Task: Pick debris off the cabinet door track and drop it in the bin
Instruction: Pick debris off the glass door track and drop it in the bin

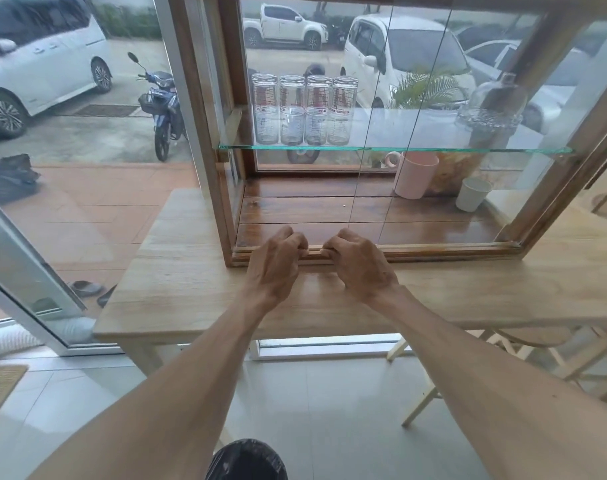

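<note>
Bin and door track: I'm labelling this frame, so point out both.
bin [246, 460], head view, on its black liner.
door track [433, 251], head view, on the bare wooden rail right of the hands.

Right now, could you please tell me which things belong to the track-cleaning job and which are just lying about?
Job: left hand, right hand, door track, bin.
Lying about: glasses, pink mug, white cup, glass dome.

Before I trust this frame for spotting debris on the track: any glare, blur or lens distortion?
Head view: soft daylight, no hard shadows; wide-angle bending bows the cabinet frame and table; reflections streak the glass door; the track is sharp, but the left hand and right hand cover its middle.
</note>
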